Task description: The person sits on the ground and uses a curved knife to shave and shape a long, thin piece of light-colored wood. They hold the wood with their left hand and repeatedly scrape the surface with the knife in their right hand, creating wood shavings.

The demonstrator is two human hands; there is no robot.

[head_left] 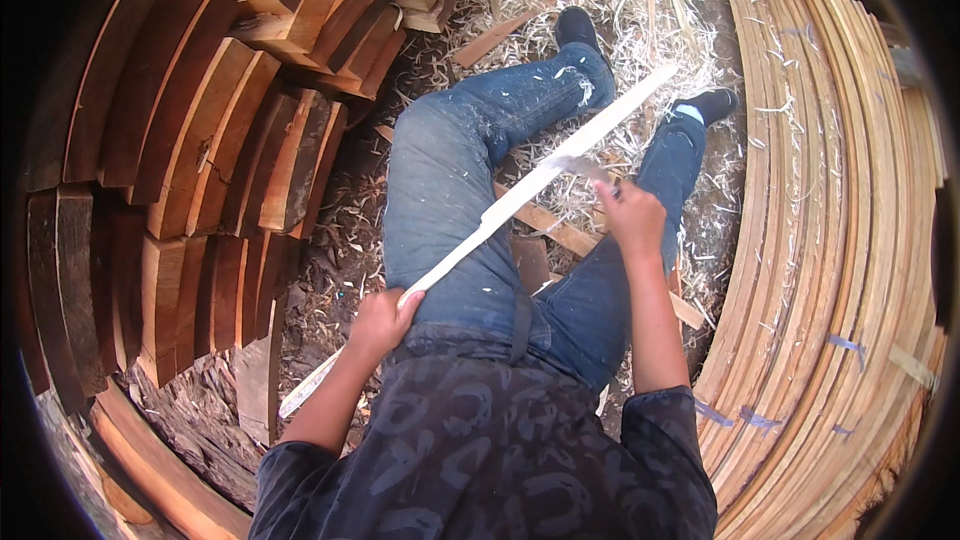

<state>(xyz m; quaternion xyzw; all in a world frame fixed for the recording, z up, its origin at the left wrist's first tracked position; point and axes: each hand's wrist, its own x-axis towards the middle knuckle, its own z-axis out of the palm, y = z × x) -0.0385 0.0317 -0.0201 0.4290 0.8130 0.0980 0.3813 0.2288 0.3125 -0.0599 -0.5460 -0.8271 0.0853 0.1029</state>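
A long pale strip of wood [535, 183] lies slantwise across my lap. Its far part is wider, and a small step marks where it narrows toward me. My left hand [380, 323] is wrapped round the narrow part by my left hip, and the near end sticks out behind that wrist. In my right hand [632, 218] is a knife [582, 166], blurred by motion. Its blade rests on or very close to the strip, a little past the middle; I cannot tell which. My fingers hide most of its handle.
Stacked brown planks [190, 140] rise close on my left. A big bundle of long thin wooden strips [800, 240], tied with purplish bands, lies along my right. Curly shavings [640, 40] cover the ground around my feet. A flat board [550, 225] lies beneath my legs.
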